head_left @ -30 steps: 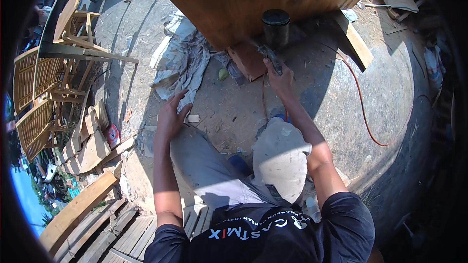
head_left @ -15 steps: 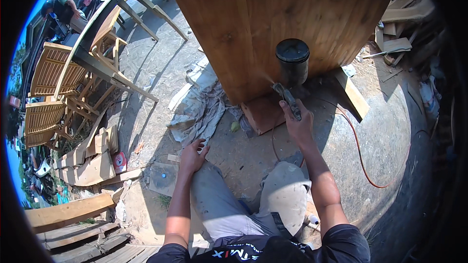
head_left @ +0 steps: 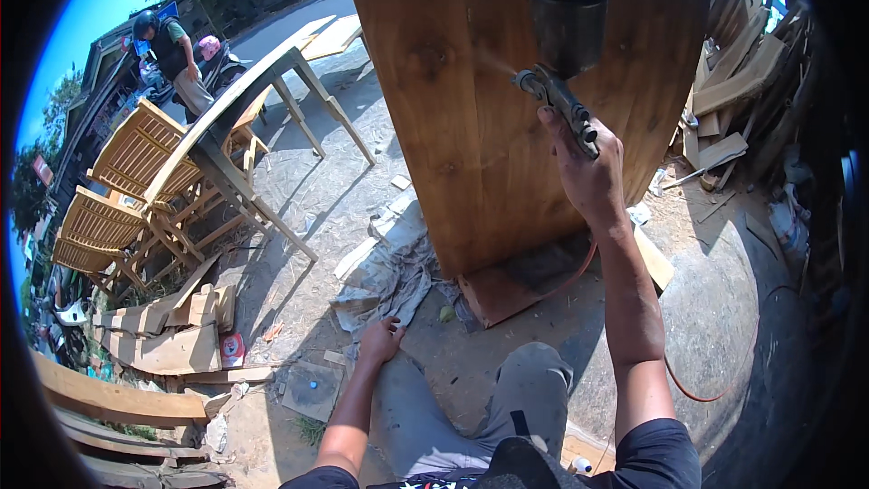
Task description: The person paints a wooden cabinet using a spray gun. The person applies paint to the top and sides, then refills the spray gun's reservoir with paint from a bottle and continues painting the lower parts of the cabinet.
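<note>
Against the upright wooden panel (head_left: 507,100) we raise our right hand (head_left: 588,172), closed around the spray gun (head_left: 557,45) aimed at its face, while our left hand (head_left: 382,341) rests open on our knee for balance.

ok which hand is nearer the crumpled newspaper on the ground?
Left. The left hand rests on the ground right beside the crumpled newspaper. The right hand is raised well above it, holding the spray gun at the wooden panel.

Wooden panel (head_left: 471,100) smooth, warm brown, faintly glossy; spray gun (head_left: 559,100) dull grey metal; ground (head_left: 724,308) rough, dusty.
</note>
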The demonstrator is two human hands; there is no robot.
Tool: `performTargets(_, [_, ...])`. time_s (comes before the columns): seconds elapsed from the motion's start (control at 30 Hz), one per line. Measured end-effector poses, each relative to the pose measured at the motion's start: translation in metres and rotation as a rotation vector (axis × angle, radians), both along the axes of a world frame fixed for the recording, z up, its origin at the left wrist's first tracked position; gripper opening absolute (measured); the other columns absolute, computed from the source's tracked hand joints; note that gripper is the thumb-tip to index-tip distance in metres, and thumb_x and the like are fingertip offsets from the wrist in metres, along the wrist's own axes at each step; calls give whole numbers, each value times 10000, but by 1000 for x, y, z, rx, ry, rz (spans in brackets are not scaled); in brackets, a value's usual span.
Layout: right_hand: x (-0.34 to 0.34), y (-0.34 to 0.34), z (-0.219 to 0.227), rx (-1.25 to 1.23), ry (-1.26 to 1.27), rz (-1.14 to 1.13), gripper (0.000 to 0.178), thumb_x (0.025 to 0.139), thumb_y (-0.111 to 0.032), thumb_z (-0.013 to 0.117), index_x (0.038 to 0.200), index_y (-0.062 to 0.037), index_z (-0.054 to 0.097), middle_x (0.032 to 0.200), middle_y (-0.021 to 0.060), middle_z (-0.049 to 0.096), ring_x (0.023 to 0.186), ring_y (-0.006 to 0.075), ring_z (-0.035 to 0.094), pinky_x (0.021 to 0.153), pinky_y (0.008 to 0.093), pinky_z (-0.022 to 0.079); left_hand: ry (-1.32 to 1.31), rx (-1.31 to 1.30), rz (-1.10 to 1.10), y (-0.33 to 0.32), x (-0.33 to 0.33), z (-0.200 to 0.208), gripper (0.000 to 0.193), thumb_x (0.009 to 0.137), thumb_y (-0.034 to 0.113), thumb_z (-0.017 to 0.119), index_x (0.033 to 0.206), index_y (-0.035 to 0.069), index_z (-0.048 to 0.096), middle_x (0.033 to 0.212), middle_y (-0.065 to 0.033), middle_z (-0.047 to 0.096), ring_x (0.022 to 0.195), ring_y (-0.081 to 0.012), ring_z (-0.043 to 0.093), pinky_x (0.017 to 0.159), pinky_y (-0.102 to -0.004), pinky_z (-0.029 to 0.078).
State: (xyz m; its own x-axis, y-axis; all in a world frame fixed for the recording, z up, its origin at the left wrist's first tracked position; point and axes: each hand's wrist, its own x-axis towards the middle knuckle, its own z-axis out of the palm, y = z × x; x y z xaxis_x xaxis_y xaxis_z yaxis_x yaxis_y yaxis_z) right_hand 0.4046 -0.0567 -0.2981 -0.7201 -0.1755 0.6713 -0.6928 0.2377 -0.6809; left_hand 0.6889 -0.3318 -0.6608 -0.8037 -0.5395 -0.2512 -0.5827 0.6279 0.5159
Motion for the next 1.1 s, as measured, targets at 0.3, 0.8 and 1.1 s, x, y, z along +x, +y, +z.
performTargets(0.3, [-37,-30,147,-109,231,-15,509,1000,-521,691,915,-22,745,653,35,646,632,150,634,654,337,509,-12,-41,12,-5,1,1,430,936,398,706,1231,86,745,1069,-158,788,1020,-340,748,913,-460,573])
performTargets(0.8, [-72,-65,284,-204,511,28,440,1014,-487,681,1214,-96,698,825,95,705,643,167,642,618,346,534,-40,-87,-22,-5,-4,-6,384,925,399,718,1182,118,769,1024,-146,791,977,-327,756,890,-445,581])
performTargets(1.1, [-52,-44,187,-115,233,236,541,1010,-480,687,1445,-168,611,1027,108,764,710,193,690,690,340,580,-10,-86,5,-10,-9,-11,377,926,387,721,1172,105,765,1021,-150,790,959,-319,758,858,-443,584])
